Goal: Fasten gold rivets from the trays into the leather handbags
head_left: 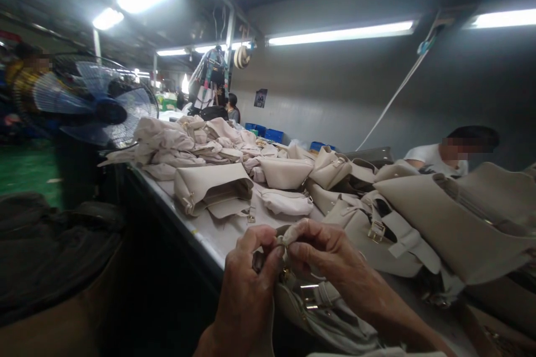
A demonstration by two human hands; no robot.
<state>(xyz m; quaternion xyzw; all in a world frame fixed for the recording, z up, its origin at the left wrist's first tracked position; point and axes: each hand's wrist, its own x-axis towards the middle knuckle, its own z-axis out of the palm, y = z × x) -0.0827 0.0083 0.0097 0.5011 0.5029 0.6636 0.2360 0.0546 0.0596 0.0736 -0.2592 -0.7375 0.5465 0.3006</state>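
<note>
Near the bottom centre, my left hand [251,273] and my right hand [326,251] meet fingertip to fingertip. Both pinch a small piece of beige material at the upper edge of a beige bag [293,312]. A light covering shows on a fingertip of my right hand. Below the fingers, the bag carries a strap with a shiny metal buckle [310,296]. My wrists and the bag's lower part run to the frame's bottom edge. The exact shape of the pinched piece is hidden by my fingers.
Beige bags [213,187] and a heap of pale pieces [188,142] cover much of the table [211,239]. Large bags [452,217] lie at the right, near a person in white [435,156]. A fan [109,109] and a container of dark material [54,251] are at the left.
</note>
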